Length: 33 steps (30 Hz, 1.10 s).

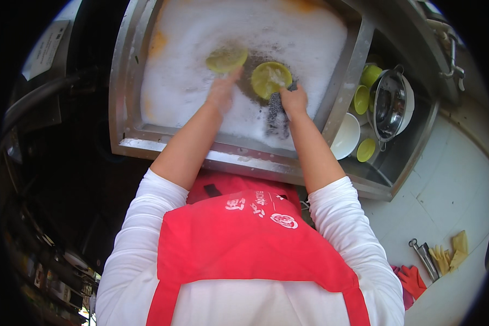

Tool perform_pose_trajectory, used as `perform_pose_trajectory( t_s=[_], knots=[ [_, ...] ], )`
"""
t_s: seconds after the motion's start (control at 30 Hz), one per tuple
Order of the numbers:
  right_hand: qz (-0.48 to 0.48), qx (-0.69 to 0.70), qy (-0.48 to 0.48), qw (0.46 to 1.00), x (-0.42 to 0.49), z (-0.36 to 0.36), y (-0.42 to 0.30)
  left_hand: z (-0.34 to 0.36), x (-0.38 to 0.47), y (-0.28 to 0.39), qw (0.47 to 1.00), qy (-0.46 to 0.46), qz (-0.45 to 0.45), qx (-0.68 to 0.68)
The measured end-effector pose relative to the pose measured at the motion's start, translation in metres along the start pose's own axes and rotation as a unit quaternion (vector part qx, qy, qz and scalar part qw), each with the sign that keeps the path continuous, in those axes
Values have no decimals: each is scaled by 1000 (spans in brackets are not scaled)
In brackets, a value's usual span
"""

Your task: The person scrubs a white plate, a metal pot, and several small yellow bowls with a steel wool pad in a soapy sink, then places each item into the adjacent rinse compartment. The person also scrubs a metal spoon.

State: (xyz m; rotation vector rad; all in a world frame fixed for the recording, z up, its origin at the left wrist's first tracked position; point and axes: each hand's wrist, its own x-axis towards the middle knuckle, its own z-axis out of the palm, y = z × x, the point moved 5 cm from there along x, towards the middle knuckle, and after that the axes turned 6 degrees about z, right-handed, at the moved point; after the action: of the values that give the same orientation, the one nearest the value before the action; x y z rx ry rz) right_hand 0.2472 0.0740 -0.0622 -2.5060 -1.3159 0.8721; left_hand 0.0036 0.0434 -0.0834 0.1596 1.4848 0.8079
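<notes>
Both bare hands reach into a stainless steel sink basin (240, 154) full of white suds. My left hand (223, 90) is blurred; its fingertips meet the near edge of a yellow-green bowl (227, 60) lying in the foam, and whether they grip it cannot be told. In my right hand (294, 99) are the rim of a second yellow-green bowl (271, 80), which has some water or suds inside, and a dark grey scrubbing cloth (275, 106) that hangs down into the foam. The undersides of both bowls are hidden.
A second basin (377, 170) at the right holds a white bowl (347, 136), several green cups or bowls (361, 99) and a metal strainer (389, 105). A faucet (453, 61) stands beyond it. Rubber gloves (412, 281) and metal tools (426, 259) are at the lower right.
</notes>
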Motion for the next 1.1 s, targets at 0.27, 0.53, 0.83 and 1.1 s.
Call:
perform_pose_trajectory(
  t_s=[0.27, 0.53, 0.83, 1.1],
  knots=[
    [-27, -66, -192, 979, -15, 39, -21, 31, 10, -28, 892, -127, 245, 358],
    [-456, -252, -127, 844, -25, 30, -101, 31, 4, -25, 895, -171, 102, 400],
    [-17, 27, -261, 965, -12, 10, -35, 16, 13, -29, 993, -116, -2, -37],
    [-397, -105, -14, 912, -68, -13, -71, 25, -14, -3, 797, -263, -113, -532]
  ],
)
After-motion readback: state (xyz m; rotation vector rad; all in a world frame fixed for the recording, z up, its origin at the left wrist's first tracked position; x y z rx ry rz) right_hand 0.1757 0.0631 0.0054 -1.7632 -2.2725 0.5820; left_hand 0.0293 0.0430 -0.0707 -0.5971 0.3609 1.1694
